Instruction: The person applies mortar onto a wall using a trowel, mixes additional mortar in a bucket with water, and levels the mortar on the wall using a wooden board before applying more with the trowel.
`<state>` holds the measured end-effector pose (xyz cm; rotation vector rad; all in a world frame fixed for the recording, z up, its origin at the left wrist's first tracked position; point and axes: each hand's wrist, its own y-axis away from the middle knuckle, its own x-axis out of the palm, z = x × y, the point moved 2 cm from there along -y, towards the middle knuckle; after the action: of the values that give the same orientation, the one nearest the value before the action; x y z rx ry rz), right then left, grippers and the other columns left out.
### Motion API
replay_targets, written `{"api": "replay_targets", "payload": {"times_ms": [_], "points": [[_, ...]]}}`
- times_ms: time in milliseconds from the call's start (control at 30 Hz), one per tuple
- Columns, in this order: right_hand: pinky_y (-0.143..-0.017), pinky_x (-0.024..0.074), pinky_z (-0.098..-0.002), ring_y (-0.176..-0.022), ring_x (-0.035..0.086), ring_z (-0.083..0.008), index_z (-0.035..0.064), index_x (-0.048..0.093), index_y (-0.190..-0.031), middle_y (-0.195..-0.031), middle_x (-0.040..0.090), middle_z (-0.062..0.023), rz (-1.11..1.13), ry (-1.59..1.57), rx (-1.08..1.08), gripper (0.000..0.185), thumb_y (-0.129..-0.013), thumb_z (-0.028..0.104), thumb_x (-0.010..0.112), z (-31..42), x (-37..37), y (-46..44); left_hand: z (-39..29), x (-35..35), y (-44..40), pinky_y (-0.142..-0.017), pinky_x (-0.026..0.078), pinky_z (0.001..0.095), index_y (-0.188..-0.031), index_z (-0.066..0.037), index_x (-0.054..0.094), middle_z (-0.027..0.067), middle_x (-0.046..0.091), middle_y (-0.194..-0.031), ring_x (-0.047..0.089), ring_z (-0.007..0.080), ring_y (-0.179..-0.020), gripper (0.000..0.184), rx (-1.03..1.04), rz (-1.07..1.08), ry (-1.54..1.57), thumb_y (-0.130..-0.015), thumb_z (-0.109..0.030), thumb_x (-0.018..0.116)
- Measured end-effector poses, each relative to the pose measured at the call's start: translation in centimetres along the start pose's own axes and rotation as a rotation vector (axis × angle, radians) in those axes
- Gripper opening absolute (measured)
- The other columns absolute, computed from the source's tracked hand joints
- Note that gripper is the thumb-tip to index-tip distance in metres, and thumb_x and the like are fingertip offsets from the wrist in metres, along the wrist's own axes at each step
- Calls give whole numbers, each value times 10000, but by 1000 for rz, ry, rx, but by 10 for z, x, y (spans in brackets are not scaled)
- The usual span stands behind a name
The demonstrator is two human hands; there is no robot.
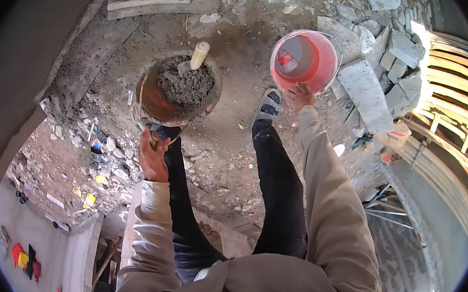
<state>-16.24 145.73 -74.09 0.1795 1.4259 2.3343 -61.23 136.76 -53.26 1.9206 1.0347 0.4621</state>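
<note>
My left hand (154, 157) is closed at the near side of a mortar bucket (155, 94), its fingers curled round what looks like the thin wire handle. Grey wet mortar (186, 86) fills much of that bucket. A trowel with a pale wooden handle (199, 55) stands in the mortar, its blade partly buried. To the right, my right hand (303, 95) grips the near rim of a pinkish-red bucket (321, 70), fingers over the edge. That bucket is tilted toward me, and its inside shows grey with a red and white patch at the bottom.
Broken concrete slabs (365, 93) are piled right of the red bucket. Wooden planks (458, 99) lie beyond them. A curved board (163, 3) rests at the back left. Rubble and litter (90, 200) cover the ground at left. My sandalled foot (269, 105) stands between the buckets.
</note>
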Motion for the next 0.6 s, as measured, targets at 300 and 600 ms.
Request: {"api": "replay_targets", "payload": {"times_ms": [300,600], "points": [[-1004,492,-498,-1165,579,-376,54,362,-1365,-1290,531,-226,-2,-492,11,374,-1033,225,372,-26,9,-147,126,105,-54,-764,531,362,-828,-101,527,-32,448,-706,471,102,-602,294,-20,238,-34,-977,-349,584],[-760,548,-362,-859,669,-292,29,616,-1037,-955,654,-108,15,531,-726,199,-844,-1,649,26,-41,-24,129,-8,21,-811,473,345,-1287,-83,556,46,567,-1266,575,161,-1063,452,2,-106,-567,-883,-247,678]]}}
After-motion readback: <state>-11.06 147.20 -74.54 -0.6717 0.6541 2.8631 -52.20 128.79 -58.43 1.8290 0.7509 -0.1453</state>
